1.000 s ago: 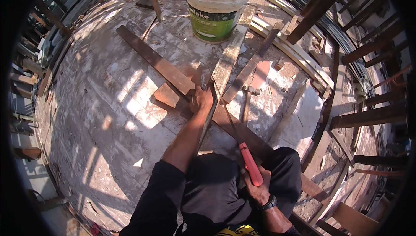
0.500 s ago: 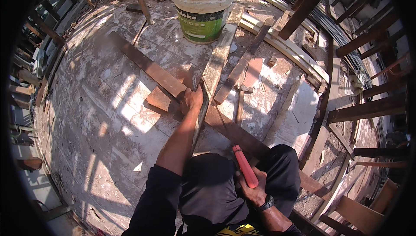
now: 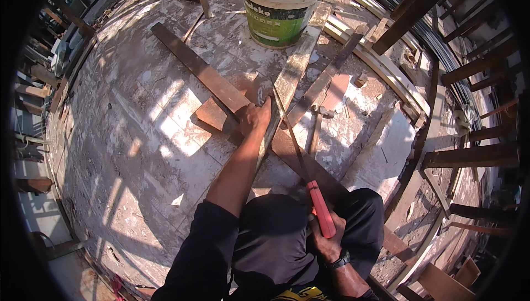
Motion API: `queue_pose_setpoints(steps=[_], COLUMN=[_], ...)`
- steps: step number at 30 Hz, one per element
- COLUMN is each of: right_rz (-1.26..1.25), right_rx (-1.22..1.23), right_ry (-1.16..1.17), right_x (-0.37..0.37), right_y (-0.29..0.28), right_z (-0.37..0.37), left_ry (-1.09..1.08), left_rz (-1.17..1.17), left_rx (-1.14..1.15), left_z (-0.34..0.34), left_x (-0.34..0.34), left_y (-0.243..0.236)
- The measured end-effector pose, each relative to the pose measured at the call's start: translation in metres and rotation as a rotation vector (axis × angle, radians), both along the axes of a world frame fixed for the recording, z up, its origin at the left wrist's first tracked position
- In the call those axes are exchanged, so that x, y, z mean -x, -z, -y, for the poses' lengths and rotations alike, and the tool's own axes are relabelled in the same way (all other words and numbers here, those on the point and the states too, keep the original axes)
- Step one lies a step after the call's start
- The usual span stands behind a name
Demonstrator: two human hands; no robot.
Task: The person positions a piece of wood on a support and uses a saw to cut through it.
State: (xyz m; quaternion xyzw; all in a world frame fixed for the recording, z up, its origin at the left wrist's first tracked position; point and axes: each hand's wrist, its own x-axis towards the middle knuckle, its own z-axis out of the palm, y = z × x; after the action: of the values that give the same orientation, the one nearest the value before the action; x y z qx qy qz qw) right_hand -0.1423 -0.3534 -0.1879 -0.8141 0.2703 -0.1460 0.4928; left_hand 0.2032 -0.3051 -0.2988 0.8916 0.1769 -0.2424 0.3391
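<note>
My right hand, with a dark watch at its wrist, is closed round the red handle of a handsaw beside my right knee. Its thin blade runs up and away, across a brown plank and along the right side of a pale weathered board. Which of the two the teeth touch, I cannot tell. The brown plank slants from far left to near right, crossing the pale board. Closed over the brown plank just left of that crossing is my left hand; part of its fingers is hidden.
A white and green bucket stands at the far end of the pale board. A hammer, a short wood block and another dark plank lie close by. Upright posts and stacked timber line the right side.
The whole view has shifted, so the scene sits a little farther right and higher. More of the saw blade's side shows now. Both hands keep their holds.
</note>
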Motion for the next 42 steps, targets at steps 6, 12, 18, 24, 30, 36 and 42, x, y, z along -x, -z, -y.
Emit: queue_pose_setpoints(steps=[6, 12, 18, 24, 30, 36, 42], right_rz=[-0.021, -0.055, -0.095, -0.276, -0.613, -0.279, -0.033], right_rx=[0.017, -0.051, 0.145, 0.918, 1.213, 0.353, -0.459], right_ry=[-0.068, -0.034, -0.279, -0.722, -0.786, -0.386, -0.009], right_x=[-0.008, -0.005, -0.082, -0.264, -0.34, -0.188, 0.007], right_y=[-0.006, 0.011, 0.03, 0.096, 0.111, 0.069, 0.01], right_z=[0.008, 0.007, 0.019, 0.009, -0.036, 0.047, 0.039], left_ry=[-0.132, -0.104, -0.094, -0.159, -0.131, -0.023, 0.165], left_rz=[0.087, 0.052, 0.087, 0.141, 0.185, 0.252, 0.165], left_rx=[0.058, -0.078, -0.023, 0.014, 0.021, 0.031, 0.099], left_z=[-0.004, -0.01, -0.003, -0.015, -0.013, -0.016, -0.057], left_x=[-0.014, -0.003, 0.007, 0.017, 0.021, 0.026, 0.034], left_y=[0.03, -0.002, 0.0, 0.008, 0.008, 0.046, 0.032])
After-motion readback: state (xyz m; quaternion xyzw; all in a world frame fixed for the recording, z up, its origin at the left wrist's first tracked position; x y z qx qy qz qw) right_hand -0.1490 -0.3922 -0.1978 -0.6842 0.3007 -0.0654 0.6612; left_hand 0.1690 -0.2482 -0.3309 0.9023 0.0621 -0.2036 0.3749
